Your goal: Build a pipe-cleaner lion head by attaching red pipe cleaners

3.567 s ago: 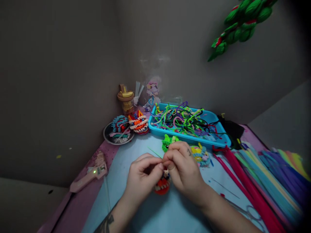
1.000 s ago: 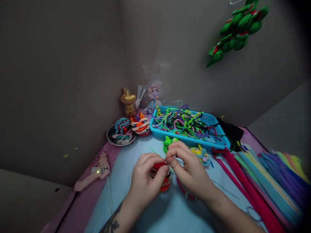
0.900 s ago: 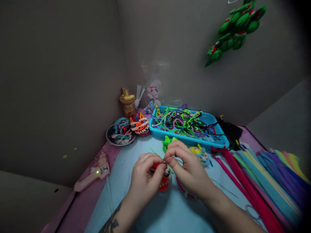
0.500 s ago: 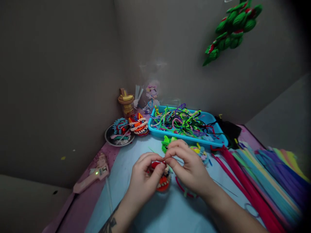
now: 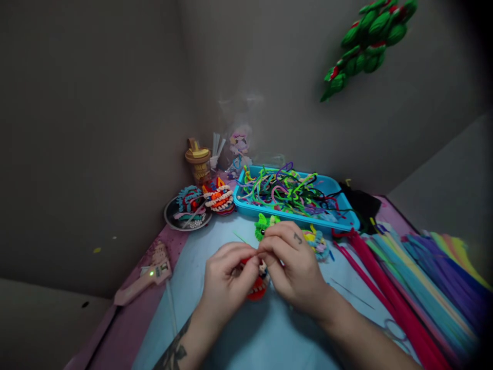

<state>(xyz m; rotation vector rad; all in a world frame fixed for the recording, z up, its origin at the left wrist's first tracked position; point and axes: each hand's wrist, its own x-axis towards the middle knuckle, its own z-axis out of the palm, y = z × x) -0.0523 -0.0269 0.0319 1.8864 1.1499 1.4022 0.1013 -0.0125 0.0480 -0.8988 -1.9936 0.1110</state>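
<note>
My left hand [image 5: 229,275] is closed in a pinch, its thumb and forefinger on a small red pipe cleaner piece [image 5: 245,261]. Against it, fingertip to fingertip, my right hand [image 5: 292,264] pinches the same piece; its end is hidden by the fingers. Just below the hands sits an orange-red pipe cleaner figure [image 5: 257,294] with a row of pale, tooth-like bumps, partly covered by my left thumb. Whether the red piece is joined to that figure I cannot tell. Beyond my right hand are a green figure [image 5: 263,226] and a yellow-and-blue one [image 5: 318,242].
A blue tray [image 5: 296,215] of tangled pipe cleaner scraps stands at the back. To the left are a metal bowl [image 5: 169,218], an orange figure [image 5: 219,198], a cup [image 5: 198,164] and a glue gun [image 5: 142,282], its light green. Pipe cleaner bundles [image 5: 427,288] and scissors [image 5: 396,329] lie right.
My right hand has turned slightly, and its fingers now cover more of the red piece. The pink-red curved item under my right hand is now hidden. The view has shifted slightly.
</note>
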